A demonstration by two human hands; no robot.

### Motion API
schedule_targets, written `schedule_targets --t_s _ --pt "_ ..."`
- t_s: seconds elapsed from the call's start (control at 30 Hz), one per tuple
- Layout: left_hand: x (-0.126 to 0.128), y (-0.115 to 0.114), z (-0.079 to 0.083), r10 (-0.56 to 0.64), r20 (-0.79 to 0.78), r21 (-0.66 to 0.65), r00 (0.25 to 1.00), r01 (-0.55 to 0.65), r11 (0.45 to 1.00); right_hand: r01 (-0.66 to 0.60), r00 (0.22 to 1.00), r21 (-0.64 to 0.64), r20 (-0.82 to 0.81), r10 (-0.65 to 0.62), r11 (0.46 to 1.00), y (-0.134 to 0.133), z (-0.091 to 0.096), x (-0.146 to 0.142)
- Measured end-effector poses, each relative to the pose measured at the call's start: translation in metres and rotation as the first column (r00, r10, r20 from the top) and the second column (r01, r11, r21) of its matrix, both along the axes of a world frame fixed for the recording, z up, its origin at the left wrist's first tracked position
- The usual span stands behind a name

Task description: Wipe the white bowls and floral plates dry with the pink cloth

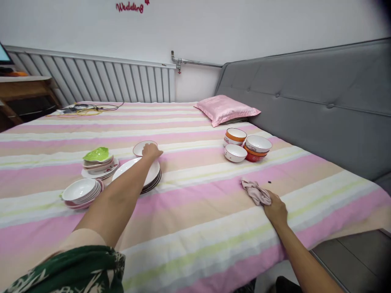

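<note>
My left hand [152, 151] reaches out over the striped bed, its fingers closed at the right edge of a small white plate with a thin dark red rim [139, 149]. Partly hidden under my forearm is a stack of large white plates [151, 173]. My right hand [277, 210] is closed around a crumpled pinkish cloth [255, 193] on the sheet. To the left sit a stack of white bowls [80, 189] and a pile of dishes topped by a green leaf-shaped dish [96, 154].
Several stacked bowls [258, 143], white, orange and red, stand right of centre. Behind them lies a pink satin pillow [227, 109] near the grey headboard [305, 89]. Cables [88, 108] lie at the far left. A small dark object [269, 182] is by the cloth.
</note>
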State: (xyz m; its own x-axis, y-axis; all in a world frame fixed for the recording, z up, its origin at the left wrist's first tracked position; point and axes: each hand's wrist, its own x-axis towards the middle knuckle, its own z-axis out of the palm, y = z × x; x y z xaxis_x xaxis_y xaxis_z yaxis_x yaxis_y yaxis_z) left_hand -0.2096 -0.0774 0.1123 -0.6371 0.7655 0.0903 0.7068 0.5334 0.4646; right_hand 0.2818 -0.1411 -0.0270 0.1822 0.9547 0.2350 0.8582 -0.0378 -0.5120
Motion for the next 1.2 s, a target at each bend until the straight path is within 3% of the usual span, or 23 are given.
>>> schedule_targets --t_s 0.13,0.23,0.47,0.6,0.7,0.77,0.9,1.0,1.1,1.2 --pt "-0.018 0.007 -0.015 -0.074 -0.032 -0.213 0.997 0.066 0.975 0.005 1.000 0.019 -0.004 -0.005 1.000 0.004 0.001 -0.002" --pt "-0.021 0.021 -0.017 -0.118 -0.092 -0.304 0.989 0.085 0.949 0.008 1.000 0.037 -0.014 -0.008 0.999 0.007 0.001 -0.001" --pt "-0.011 0.043 0.009 -0.124 -0.239 -0.355 0.963 0.032 0.934 0.010 0.998 0.066 -0.055 -0.007 0.998 0.011 0.007 -0.002" --pt "0.022 0.052 0.039 -0.166 -0.241 -0.291 0.956 0.092 0.952 0.012 0.996 0.082 -0.086 -0.005 0.997 0.013 0.009 -0.002" --pt "0.066 0.053 0.059 -0.275 -0.188 -0.204 0.943 0.236 0.950 0.012 0.992 0.090 -0.124 -0.001 0.996 0.014 0.008 -0.001" --pt "0.102 0.043 0.064 -0.395 -0.113 -0.134 0.912 0.380 0.915 0.012 0.986 0.096 -0.165 0.004 0.995 0.013 0.008 0.000" --pt "0.171 -0.010 0.048 -0.607 0.110 0.066 0.787 0.604 0.795 0.015 0.958 0.097 -0.285 0.013 0.995 0.008 0.010 -0.003" --pt "0.202 -0.057 0.022 -0.720 0.336 0.262 0.607 0.675 0.690 0.057 0.914 0.085 -0.405 -0.018 0.995 0.002 0.013 -0.006" --pt "0.209 -0.086 -0.005 -0.749 0.541 0.441 0.383 0.629 0.640 0.136 0.829 0.061 -0.554 -0.080 0.989 0.002 0.015 -0.008" --pt "0.199 -0.091 -0.026 -0.725 0.662 0.555 0.190 0.527 0.644 0.260 0.670 0.064 -0.730 -0.133 0.963 0.011 0.020 -0.013"
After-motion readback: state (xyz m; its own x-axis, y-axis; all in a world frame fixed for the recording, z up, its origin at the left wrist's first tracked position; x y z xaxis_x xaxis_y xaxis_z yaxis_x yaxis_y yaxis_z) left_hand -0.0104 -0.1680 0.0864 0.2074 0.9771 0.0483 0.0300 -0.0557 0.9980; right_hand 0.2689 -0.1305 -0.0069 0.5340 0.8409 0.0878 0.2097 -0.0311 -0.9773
